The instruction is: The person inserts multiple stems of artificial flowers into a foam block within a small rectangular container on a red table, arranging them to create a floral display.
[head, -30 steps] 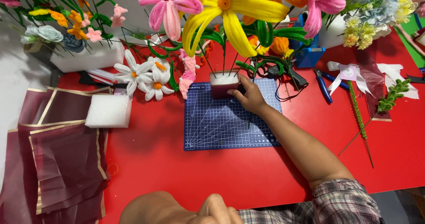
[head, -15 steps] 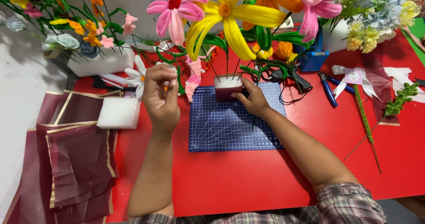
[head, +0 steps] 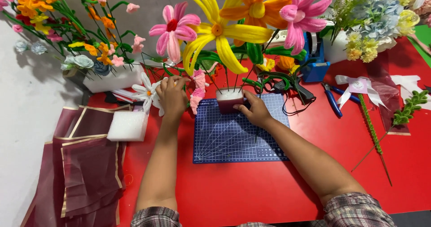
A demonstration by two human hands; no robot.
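Meanwhile, left hand [head: 172,96] closed around white flower [head: 147,93], right hand [head: 255,111] gripping pot [head: 229,101] at mat's [head: 238,139] far edge.

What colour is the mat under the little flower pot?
The mat is dark blue with thin white grid lines; the head view shows it clearly, lying on the red table.

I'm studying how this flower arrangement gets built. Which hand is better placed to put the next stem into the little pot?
Probably the left hand: it is at the white flowers beside the mat, while the right hand rests against the small pot.

no packages, labels, signs or screens in view
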